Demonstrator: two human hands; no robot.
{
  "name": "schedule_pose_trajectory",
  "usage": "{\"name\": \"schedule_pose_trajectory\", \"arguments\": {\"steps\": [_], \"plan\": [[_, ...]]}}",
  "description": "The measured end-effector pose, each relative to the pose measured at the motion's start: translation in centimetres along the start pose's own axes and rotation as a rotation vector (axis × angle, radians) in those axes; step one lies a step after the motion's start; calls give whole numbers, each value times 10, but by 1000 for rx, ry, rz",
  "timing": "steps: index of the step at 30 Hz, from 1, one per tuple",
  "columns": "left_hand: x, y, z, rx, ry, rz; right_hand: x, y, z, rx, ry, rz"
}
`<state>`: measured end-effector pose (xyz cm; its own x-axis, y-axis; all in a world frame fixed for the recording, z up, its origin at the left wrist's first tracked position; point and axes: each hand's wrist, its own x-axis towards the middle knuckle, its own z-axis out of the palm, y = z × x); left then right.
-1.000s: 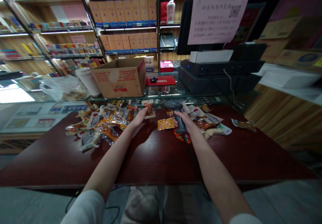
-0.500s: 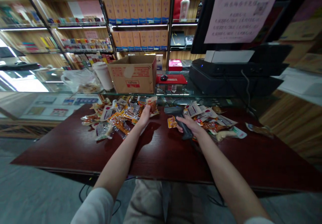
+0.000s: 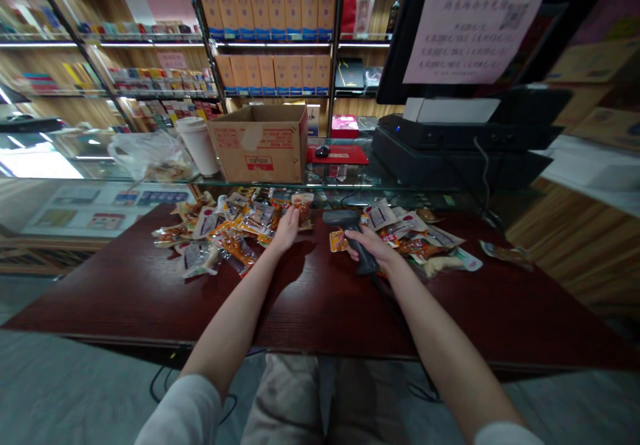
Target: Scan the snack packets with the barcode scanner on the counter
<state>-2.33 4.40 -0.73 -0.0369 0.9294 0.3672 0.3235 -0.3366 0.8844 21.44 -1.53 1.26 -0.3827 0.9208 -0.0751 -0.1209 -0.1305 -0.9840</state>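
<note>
My left hand [image 3: 287, 228] is closed on a clear snack packet [image 3: 303, 209] with reddish-brown food inside, held at the right side of a heap of snack packets [image 3: 233, 232]. In my right hand [image 3: 371, 245] is a dark barcode scanner [image 3: 363, 250], its head turned left toward the held packet and apart from it. A small orange packet [image 3: 338, 240] shows just left of my right fingers; whether they touch it I cannot tell. Behind and beyond the scanner lies a second heap of packets [image 3: 420, 237], partly covered by my right hand.
A cardboard box [image 3: 260, 155], a white cup [image 3: 199, 146] and a plastic bag [image 3: 153, 155] stand on the glass counter behind the dark red table [image 3: 320, 318]. A mouse [image 3: 322, 151] lies on a red mat. A monitor and black machine [image 3: 460, 148] are at right. One packet [image 3: 506, 254] lies alone.
The scanner has tipped from pointing away to pointing left toward the held packet. My left hand still grips that packet, now raised more upright. The camera view has shifted.
</note>
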Motion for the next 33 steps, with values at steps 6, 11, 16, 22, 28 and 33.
{"name": "schedule_pose_trajectory", "arguments": {"steps": [6, 11, 16, 22, 28, 33], "plan": [[-8, 10, -16, 775, 52, -98, -2, -8, -24, -3, 192, -43], [-11, 11, -22, 1122, 116, 127, 0, -9, -54, 76, 410, -111], [-13, -1, -13, 1183, -298, 251, -1, -10, -66, 133, 482, -102], [-11, -8, -22, 1252, -253, 126, -2, -10, -73, 104, 557, -22], [-8, 8, 7, 1087, -267, 314, -7, -11, -92, 80, 526, 10], [5, 26, 64, 746, -650, 181, -15, -14, -100, 79, 503, 37]]}}
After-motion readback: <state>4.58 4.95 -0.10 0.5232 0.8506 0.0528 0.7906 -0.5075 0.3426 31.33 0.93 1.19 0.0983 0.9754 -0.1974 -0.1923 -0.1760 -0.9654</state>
